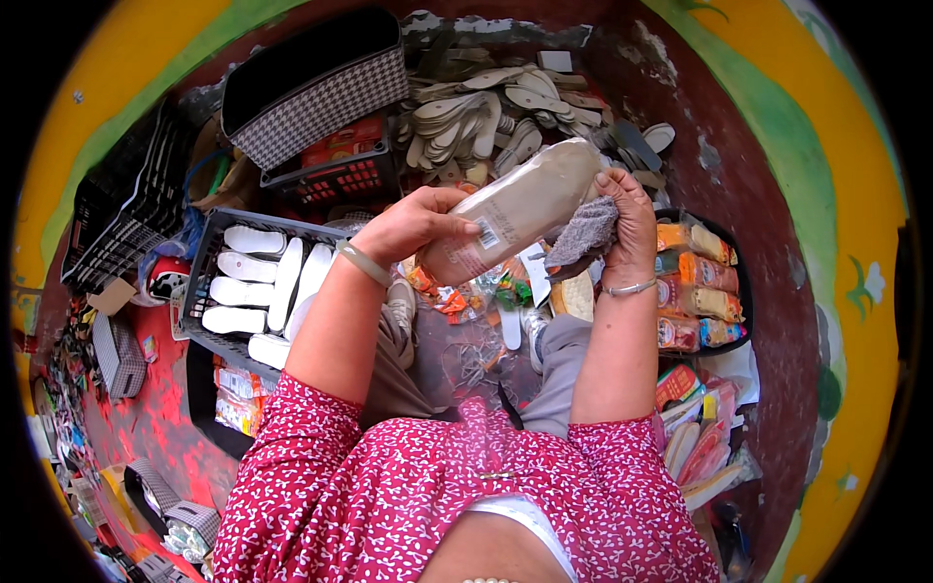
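Observation:
A plastic-wrapped pack of beige insoles (pixel 535 199) is held up in front of me at a slant, with a barcode label near its left end. My left hand (pixel 423 223) is closed around that end, thumb on top. At the pack's right end, my right hand (pixel 627 219) is closed on a grey fuzzy cloth (pixel 586 233). Its fingertips also touch the loose clear plastic at the pack's edge. Whatever lies inside the cloth is hidden.
On my left, a grey crate (pixel 197 291) holds several white insoles (pixel 245 265). A black basket (pixel 746 311) of wrapped packets is at right. Farther off lie heaped insoles (pixel 476 121) and a houndstooth box (pixel 340 102). Rubber bands (pixel 476 360) litter the floor between my feet.

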Demonstrator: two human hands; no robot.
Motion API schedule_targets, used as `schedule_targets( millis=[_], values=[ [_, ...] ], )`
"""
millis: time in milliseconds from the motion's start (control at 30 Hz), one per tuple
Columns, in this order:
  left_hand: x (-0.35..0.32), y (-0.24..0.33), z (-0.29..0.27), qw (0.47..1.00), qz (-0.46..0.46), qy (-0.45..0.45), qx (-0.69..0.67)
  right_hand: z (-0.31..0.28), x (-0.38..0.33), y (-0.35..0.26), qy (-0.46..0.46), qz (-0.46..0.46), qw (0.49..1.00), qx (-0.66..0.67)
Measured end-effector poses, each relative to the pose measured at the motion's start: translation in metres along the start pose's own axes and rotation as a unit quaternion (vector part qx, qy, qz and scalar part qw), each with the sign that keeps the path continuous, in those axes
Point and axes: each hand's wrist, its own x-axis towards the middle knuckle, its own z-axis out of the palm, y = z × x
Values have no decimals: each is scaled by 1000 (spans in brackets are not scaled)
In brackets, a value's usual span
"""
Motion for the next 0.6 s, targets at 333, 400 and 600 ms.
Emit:
schedule_targets(
  millis=[333,400,600],
  values=[
    [4,-5,-5,998,37,14,40,-10,6,4,53,-49,997,-17],
    [7,-8,-11,991,74,76,77,-16,8,1,77,-58,995,-21],
    [22,-22,-5,748,314,342,474,28,-9,7,-26,117,991,-61]
  ],
)
